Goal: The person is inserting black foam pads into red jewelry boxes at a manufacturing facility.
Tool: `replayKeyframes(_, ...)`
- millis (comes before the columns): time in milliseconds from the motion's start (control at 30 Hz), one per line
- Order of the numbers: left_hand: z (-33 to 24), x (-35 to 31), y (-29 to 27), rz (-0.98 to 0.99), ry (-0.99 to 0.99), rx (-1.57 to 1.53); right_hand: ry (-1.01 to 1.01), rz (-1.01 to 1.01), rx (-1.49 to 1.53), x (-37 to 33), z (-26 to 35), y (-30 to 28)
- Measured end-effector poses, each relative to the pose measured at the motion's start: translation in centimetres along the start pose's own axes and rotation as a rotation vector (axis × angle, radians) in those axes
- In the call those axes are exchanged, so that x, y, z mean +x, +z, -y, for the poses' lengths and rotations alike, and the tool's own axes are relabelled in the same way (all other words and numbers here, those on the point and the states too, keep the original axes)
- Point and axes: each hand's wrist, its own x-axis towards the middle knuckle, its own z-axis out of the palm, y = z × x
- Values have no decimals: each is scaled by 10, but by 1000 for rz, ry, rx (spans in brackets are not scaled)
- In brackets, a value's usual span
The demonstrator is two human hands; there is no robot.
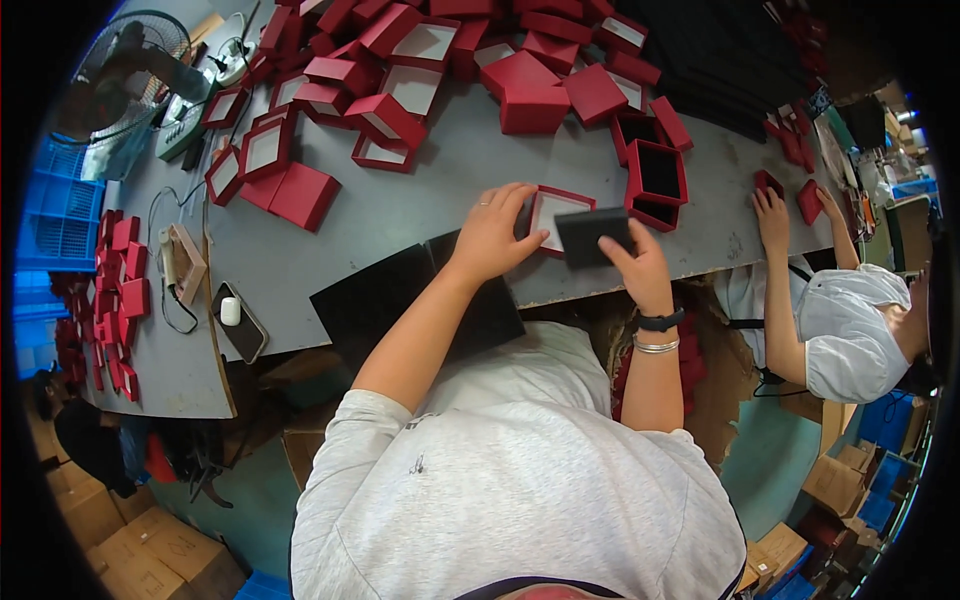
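My left hand [497,232] grips the left side of a small red box part [548,212], with its fingers along the far corner and its thumb at the near edge. The box part lies on the grey table with its white inside facing up. My right hand [645,265] holds a dark, flat, square piece [590,238], thumb on top, over the right part of that box. Whether the piece touches the box, I cannot tell. Large black sheets [372,305] lie under my left forearm at the table's edge.
Red boxes [533,105] pile up along the far side. Red boxes with black insides [657,172] stand right of my hands. A phone with a white earbud case [230,311] lies left, near a fan [125,75]. Another person [850,320] handles red boxes at the right.
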Motion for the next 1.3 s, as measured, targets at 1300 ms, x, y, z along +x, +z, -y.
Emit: replayKeyframes(1300, -10, -2, -3, 110, 27, 125, -566, 26, -959, -6, -19, 46)
